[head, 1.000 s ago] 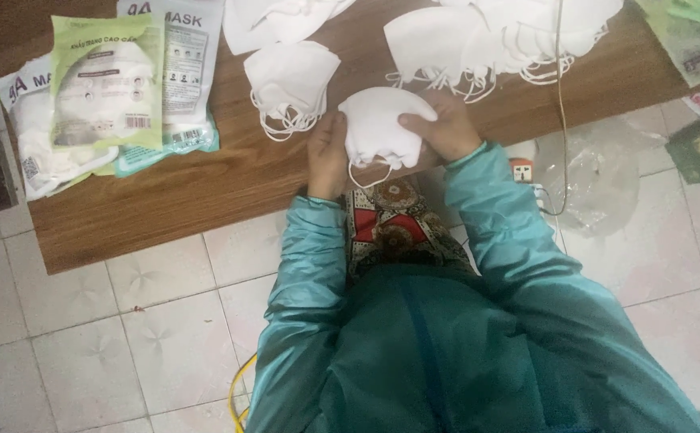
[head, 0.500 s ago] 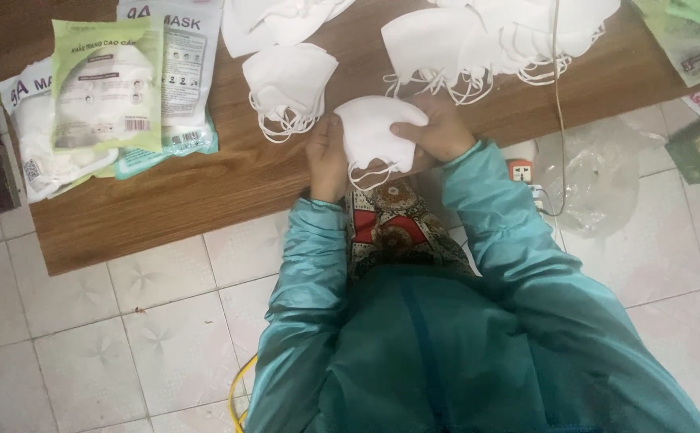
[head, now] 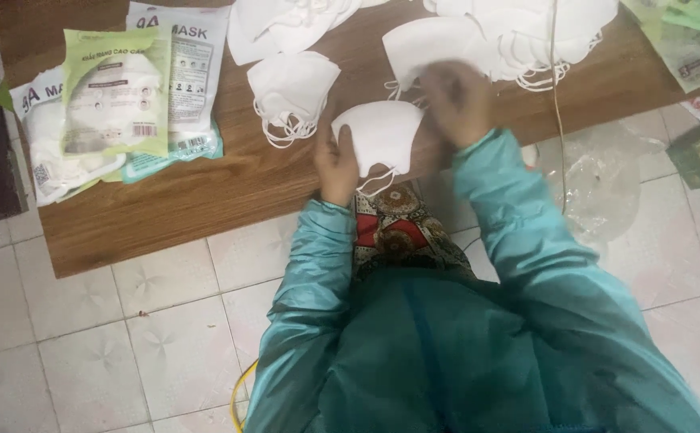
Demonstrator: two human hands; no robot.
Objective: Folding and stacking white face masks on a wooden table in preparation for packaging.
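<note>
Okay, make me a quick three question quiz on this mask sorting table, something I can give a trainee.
1. True or false: the left hand grips the folded white face mask near the table edge.
2. Where is the right hand? A on the green packet; B raised beyond the held mask, near the pile of white masks; C on the tiled floor.
3. Fill in: the sealed mask packets lie on the person's ____ side of the brown wooden table.

Key: 1 true. 2 B. 3 left.
</note>
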